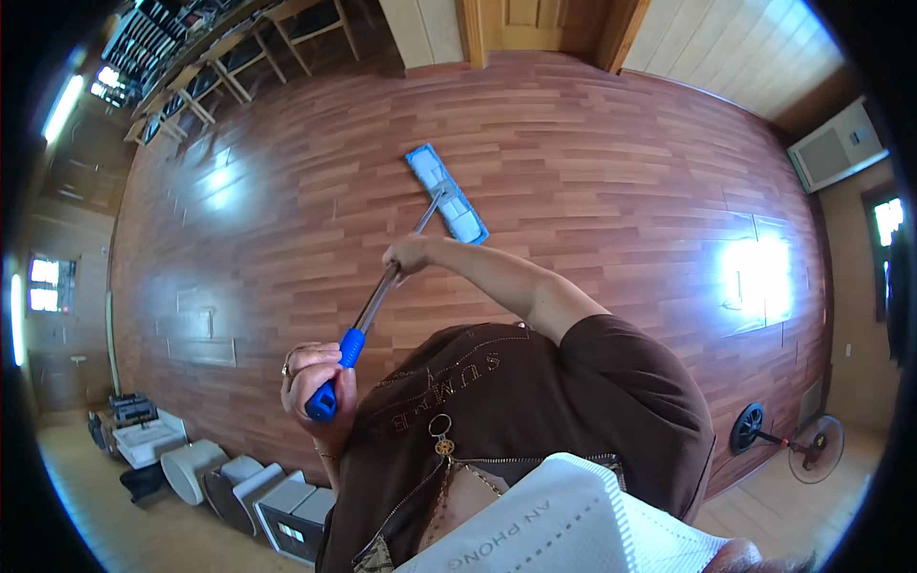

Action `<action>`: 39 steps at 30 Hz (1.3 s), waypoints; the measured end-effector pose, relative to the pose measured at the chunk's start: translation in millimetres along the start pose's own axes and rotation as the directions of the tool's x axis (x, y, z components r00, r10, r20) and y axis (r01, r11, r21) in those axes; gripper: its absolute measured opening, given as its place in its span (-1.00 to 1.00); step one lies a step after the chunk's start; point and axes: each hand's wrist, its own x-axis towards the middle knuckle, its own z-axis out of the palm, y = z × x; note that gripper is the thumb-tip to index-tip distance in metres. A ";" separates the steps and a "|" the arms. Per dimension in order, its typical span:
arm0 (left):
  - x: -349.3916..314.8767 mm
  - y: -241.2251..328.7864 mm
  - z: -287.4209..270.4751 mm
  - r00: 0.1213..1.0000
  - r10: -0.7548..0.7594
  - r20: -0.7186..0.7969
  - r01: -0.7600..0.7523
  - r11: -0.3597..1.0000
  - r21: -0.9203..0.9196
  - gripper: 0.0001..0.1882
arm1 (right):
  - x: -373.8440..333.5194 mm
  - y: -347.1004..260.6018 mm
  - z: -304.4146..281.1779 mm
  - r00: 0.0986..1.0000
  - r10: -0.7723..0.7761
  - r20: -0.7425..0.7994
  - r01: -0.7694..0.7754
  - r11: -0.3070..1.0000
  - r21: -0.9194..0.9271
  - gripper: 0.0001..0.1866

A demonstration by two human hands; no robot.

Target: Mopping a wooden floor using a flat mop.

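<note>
A: What is each grip holding?

B: The left grip is closing round the mop's blue handle, with both ends of that handle showing past the fingers. The right grip is clasping the metal pole farther along, toward the pad.

A: Where is the mop lying?

B: It is slanting from the body out over the floor. The blue pad is resting flat on the boards, well ahead of the body; the pole is joining it near its middle. The pad is pointing from upper left to lower right.

A: And the surroundings?

B: A fan is standing at the lower right, well apart from the mop. Chairs are lining the upper left. A door is facing from the far side. Bright glare is covering part of the floor at the right.
</note>
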 end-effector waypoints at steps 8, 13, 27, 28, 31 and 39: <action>1.7 2.0 -24.1 0.989 0.050 0.143 -0.049 0.999 -0.010 -0.82 | -3.0 -4.5 31.9 0.972 0.167 -0.167 -0.191 0.972 -0.136 -0.93; 11.4 -5.9 -37.2 0.951 0.138 0.278 -0.109 0.987 -0.116 -0.79 | -21.3 -8.8 47.1 0.899 0.219 -0.379 -0.230 0.973 0.017 -0.93; 104.7 -92.8 21.4 0.667 0.452 0.592 0.096 0.736 -0.670 -0.75 | -147.8 1.1 69.0 0.375 0.642 -0.669 -0.607 0.716 0.345 -0.90; 113.6 -94.4 36.4 0.628 0.467 0.623 0.137 0.722 -0.679 -0.75 | -160.1 3.9 75.5 0.298 0.673 -0.678 -0.636 0.669 0.385 -0.91; 132.1 -100.9 87.6 0.497 0.566 0.658 0.227 0.647 -0.728 -0.70 | -200.2 -1.6 90.1 0.056 0.784 -0.619 -0.719 0.462 0.520 -0.93; 131.4 -68.0 203.3 0.200 0.773 0.602 0.338 0.522 -0.783 -0.64 | -305.2 -33.9 160.2 -0.447 0.750 -0.487 -0.621 0.132 0.773 -0.70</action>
